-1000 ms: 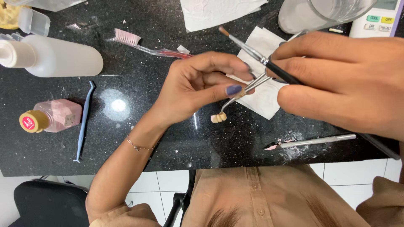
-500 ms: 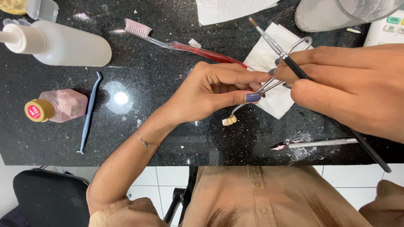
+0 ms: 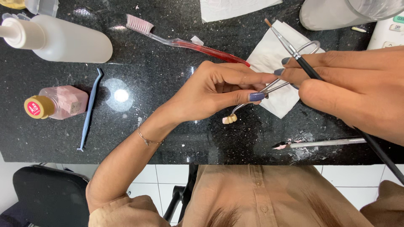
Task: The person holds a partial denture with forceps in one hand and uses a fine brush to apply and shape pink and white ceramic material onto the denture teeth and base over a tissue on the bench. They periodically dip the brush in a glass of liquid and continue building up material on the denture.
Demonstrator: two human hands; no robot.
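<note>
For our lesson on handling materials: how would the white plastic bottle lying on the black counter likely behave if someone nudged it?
The white plastic bottle lies on its side, and its body looks round, so it would probably roll rather than slide. The polished black counter likely offers little grip. It seems to be thin plastic, so probably light and slightly squeezable.

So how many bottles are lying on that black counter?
2. A white squeeze bottle lies at the far left; a small pink bottle with a yellow cap lies just below it. Others may sit beyond the picture's edges.
</note>
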